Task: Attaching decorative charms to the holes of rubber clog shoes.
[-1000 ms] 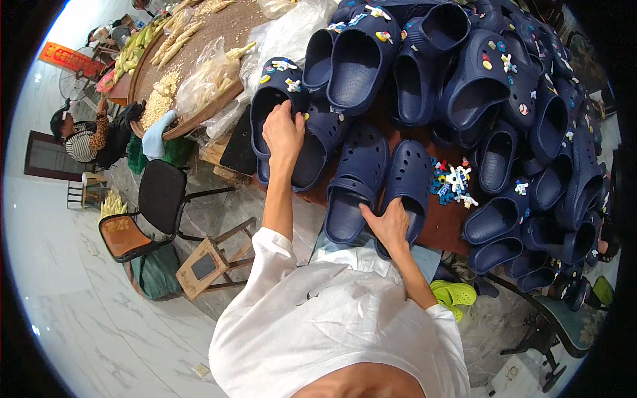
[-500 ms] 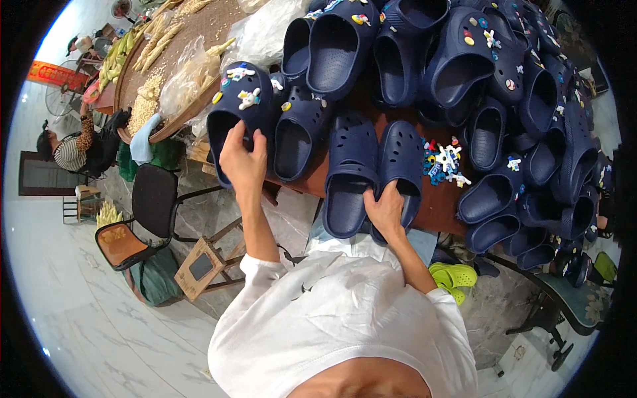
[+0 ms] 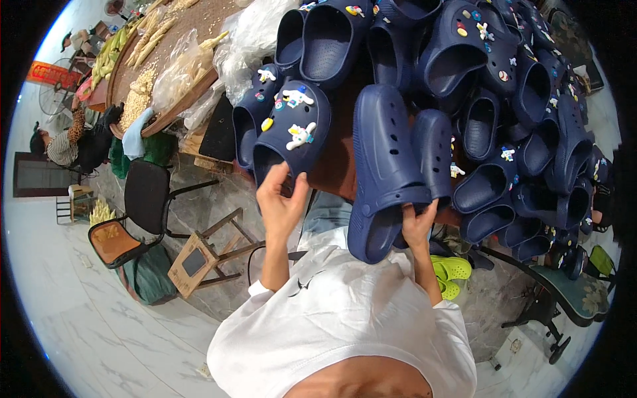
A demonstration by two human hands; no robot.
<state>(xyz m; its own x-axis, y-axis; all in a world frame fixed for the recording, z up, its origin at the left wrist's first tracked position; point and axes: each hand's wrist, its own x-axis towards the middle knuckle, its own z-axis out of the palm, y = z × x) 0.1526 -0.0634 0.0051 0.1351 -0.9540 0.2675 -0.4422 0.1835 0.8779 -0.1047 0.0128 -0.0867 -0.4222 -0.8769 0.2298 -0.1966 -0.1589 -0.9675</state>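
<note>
At the near edge of the desk, the left hand pinches a charm-studded clog; the right hand, grip closed, clasps two plain clogs together, likely to carry both.

The plain clogs I hold are solid dark navy — and the decorated clog I grip is the same navy, with white, blue and yellow charms. My shirt is white with a small black mark. The table is reddish brown, another pair of clogs lime green. I see a pale blue cloth, a black-and-orange chair, and white tiles with grey veining.
</note>
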